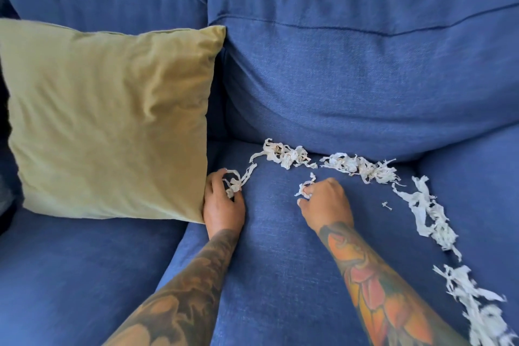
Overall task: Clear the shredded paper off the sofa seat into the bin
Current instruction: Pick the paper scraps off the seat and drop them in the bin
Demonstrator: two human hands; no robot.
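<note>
White shredded paper (286, 155) lies in a curved trail on the blue sofa seat (275, 261), from the back crease round to the right, where more shreds (429, 213) run down toward the lower right corner. My left hand (223, 205) rests on the seat beside the cushion, its fingers closed on a strip at the trail's left end. My right hand (325, 202) is at the seat's middle, its fingertips pinching a small clump of shreds. No bin is in view.
A large olive-yellow cushion (109, 121) leans on the left seat, touching my left hand. Blue back cushions (365, 78) rise behind the seat. A tiny loose scrap (387, 204) lies right of my right hand.
</note>
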